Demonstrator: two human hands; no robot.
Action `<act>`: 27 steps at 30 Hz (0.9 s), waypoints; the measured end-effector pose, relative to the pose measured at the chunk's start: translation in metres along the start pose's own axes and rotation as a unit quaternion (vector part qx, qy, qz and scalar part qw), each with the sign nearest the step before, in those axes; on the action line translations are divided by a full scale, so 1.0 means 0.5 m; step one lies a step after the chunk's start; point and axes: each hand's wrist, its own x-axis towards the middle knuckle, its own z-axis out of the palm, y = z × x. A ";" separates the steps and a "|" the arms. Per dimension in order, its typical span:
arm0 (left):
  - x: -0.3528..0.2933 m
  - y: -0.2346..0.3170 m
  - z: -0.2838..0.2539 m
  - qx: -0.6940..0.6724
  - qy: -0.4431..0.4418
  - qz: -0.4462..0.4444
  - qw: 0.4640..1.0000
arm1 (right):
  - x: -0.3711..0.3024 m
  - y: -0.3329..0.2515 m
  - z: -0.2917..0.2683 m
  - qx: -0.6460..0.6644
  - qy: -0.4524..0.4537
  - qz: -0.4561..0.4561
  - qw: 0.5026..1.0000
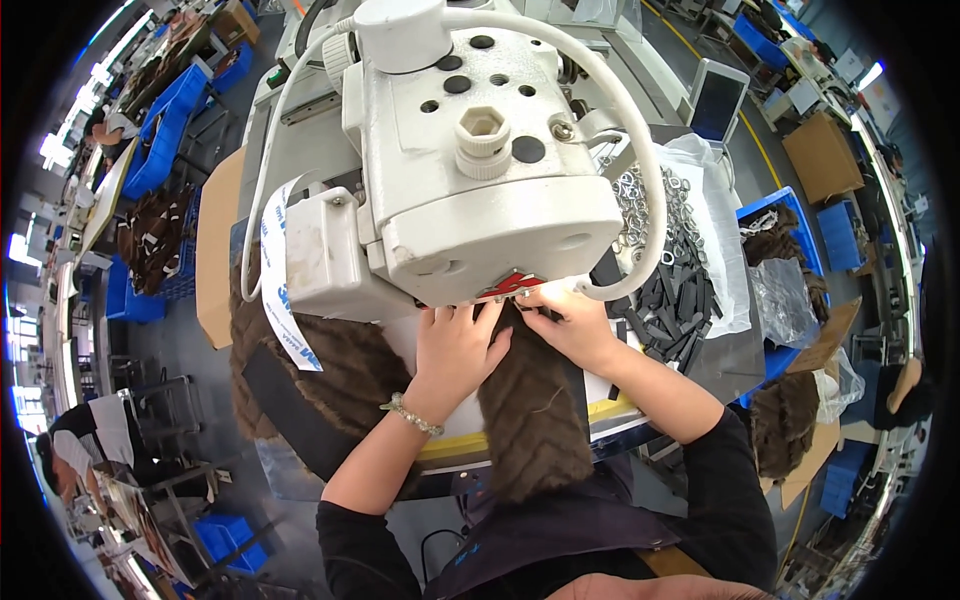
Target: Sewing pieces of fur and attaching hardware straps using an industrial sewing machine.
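A table point(735, 372) spreads around a white sewing machine point(480, 210), its head looming over two working hands. Left of the machine lies a brown fur piece point(350, 360); a translucent plastic sheet point(733, 285) sits to its right. A brown fur strip point(535, 420) runs from under the machine's head toward the person, its near end past the table edge. Black flat pieces point(670, 318) are heaped right of the machine, silvery rings point(678, 212) behind them. Before the machine, the left hand point(455, 345) touches the strip's left side, thumb apart; the right hand point(575, 325) bends over its right. Fingertips are partly hidden, so whether the fingers grip the fur cannot be told. A beaded bracelet point(412, 417) circles the left wrist, on the machine's near side.
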 end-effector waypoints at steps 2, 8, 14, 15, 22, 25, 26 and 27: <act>0.002 0.000 -0.003 -0.003 0.004 0.002 1.000 | 0.003 0.005 0.001 0.003 0.015 -0.011 1.000; 0.003 -0.003 -0.008 -0.018 0.007 0.008 1.000 | 0.005 0.026 0.007 -0.005 -0.013 -0.007 1.000; 0.001 -0.012 -0.005 -0.039 0.011 0.020 0.999 | 0.016 0.020 0.006 -0.009 -0.013 -0.065 0.998; 0.001 -0.013 -0.006 -0.043 0.022 0.028 0.998 | 0.014 0.022 0.007 -0.009 -0.014 -0.065 0.998; -0.012 -0.009 -0.007 -0.023 0.016 0.051 0.998 | -0.003 0.015 0.012 -0.086 -0.054 -0.112 0.988; -0.015 -0.003 -0.008 -0.024 0.021 0.060 0.998 | -0.013 0.013 0.016 -0.089 -0.035 -0.154 0.983; -0.016 -0.001 -0.009 -0.025 0.015 0.059 0.998 | -0.014 0.012 0.016 -0.095 -0.038 -0.154 0.983; -0.017 0.001 -0.008 -0.026 0.009 0.057 0.998 | -0.016 0.012 0.016 -0.100 -0.042 -0.153 0.982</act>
